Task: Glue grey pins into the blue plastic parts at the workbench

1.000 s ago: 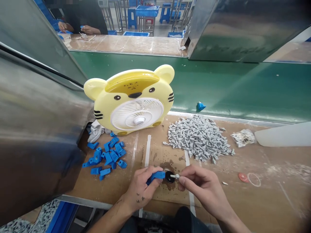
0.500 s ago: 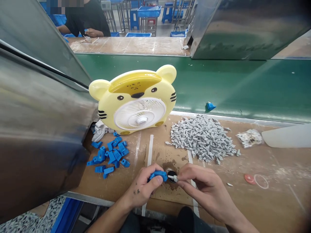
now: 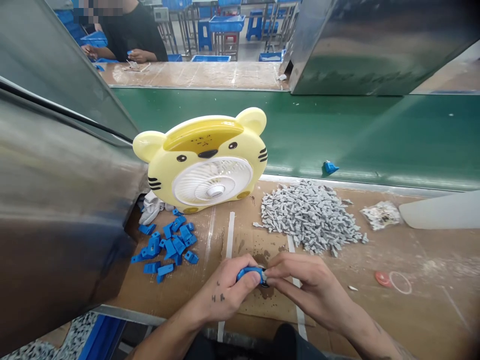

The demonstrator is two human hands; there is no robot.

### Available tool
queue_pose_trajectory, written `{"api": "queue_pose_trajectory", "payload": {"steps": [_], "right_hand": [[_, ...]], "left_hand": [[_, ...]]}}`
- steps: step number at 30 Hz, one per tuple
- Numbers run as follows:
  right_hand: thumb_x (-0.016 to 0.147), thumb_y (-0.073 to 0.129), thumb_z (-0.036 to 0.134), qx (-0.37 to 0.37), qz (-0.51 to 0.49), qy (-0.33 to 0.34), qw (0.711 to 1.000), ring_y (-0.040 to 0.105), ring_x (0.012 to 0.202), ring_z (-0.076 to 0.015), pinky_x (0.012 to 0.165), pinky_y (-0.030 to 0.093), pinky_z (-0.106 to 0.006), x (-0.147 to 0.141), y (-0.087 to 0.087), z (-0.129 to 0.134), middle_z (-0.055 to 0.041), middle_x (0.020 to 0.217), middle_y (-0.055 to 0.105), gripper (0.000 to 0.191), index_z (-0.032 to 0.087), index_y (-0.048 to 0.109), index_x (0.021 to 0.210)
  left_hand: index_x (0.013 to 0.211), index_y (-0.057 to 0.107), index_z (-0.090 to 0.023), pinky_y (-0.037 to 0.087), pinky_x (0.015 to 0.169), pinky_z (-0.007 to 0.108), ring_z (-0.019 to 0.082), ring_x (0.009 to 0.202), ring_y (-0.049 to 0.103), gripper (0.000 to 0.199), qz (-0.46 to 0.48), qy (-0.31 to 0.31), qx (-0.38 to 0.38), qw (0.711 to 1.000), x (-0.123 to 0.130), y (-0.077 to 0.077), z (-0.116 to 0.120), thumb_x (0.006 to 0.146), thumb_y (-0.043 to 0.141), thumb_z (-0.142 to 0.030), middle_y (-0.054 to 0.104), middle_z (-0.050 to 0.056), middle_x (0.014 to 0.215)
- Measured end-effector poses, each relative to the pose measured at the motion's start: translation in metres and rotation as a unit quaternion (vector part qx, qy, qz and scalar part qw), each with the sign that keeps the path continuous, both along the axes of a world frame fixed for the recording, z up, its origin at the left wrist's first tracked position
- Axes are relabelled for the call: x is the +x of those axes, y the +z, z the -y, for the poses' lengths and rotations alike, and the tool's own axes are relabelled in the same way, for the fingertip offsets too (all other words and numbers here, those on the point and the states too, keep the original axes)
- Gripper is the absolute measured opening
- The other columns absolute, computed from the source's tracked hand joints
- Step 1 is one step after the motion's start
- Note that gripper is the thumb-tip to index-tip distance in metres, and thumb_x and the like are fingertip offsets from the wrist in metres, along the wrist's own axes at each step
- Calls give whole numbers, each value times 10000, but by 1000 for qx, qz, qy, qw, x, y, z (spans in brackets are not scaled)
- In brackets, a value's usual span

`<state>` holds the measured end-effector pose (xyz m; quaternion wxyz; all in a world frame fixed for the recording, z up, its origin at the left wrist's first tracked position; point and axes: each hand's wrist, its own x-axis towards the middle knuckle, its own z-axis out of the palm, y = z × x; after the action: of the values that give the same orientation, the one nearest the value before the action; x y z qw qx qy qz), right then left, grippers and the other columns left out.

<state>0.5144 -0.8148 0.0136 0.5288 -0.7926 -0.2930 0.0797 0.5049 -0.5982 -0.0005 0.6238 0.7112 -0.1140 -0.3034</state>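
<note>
Holds blue block (image 3: 243, 271) in left hand (image 3: 227, 290) with closed grip, at the near middle of the bench (image 3: 375, 260). Pinches grey peg (image 3: 264, 275) in right hand (image 3: 309, 285), now brought from just apart up to the block's right end, apparently pairing the two parts.

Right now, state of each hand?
Left hand: closed, holding a blue part.
Right hand: closed, pinching a small grey piece at the blue part's end.
</note>
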Motion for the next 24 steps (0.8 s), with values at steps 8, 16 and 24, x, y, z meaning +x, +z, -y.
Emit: {"api": "queue_pose_trajectory", "payload": {"steps": [8,16,24], "right_hand": [[949,650,335,-188,7,-97,977,686,714,-166,641,541,-280,101,10,53,-36,818,751,185,205,766,887],[860,620,195,-369,82,-267,887,683,787,-252,753,510,-351,227,-24,67,-118,821,755,165,117,764,882],[810,733,222,-366,158,59,915,624,942,-237,872,482,-338,135,-34,12,-59,893,731,60,199,742,864]], "left_hand": [[1234,544,-196,337,515,191,76,549,429,370,-245,270,-242,899,33,-16,-11,902,626,-336,489,-41,761],[1089,624,-100,549,760,210,187,925,699,316,-341,373,-338,794,5,-13,-16,785,659,-23,680,135,1064],[1015,622,-157,438,474,184,134,593,649,337,-236,269,-276,892,-17,-44,-23,852,773,-410,699,72,850]]}}
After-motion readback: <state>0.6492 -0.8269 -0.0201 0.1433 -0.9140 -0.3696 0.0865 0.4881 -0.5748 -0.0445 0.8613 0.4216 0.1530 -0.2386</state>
